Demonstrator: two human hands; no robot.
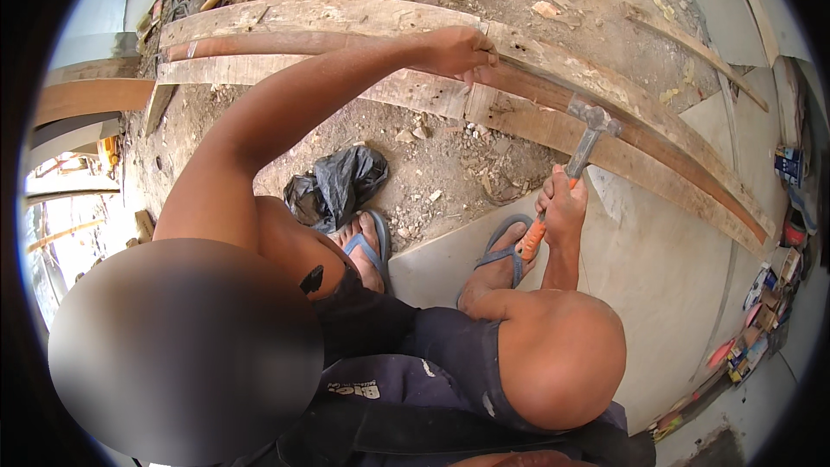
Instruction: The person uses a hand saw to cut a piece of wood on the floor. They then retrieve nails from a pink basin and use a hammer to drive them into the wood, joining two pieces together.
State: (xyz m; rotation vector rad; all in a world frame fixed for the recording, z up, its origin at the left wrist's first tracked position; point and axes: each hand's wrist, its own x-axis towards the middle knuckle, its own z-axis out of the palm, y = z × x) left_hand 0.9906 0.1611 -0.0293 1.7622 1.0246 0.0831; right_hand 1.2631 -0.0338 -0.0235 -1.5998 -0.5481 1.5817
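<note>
Grasping the hammer (584,152) is the right hand (565,207), grip unclear for the left hand (462,51).

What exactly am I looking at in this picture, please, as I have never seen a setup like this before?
There is no robot here: these are a person's own bare hands, seen from above. The single picture comes from a fisheye camera worn on the head, so straight edges bend toward its rim.

The right hand grips a hammer with a metal head and an orange handle. The left hand is curled at a reddish-brown wooden strip lying between long, pale wooden boards; whether it pinches anything small is hard to tell.

Below the boards are brown, rubble-strewn earth and a pale, smooth floor. A crumpled black plastic bag lies near the left foot.
</note>
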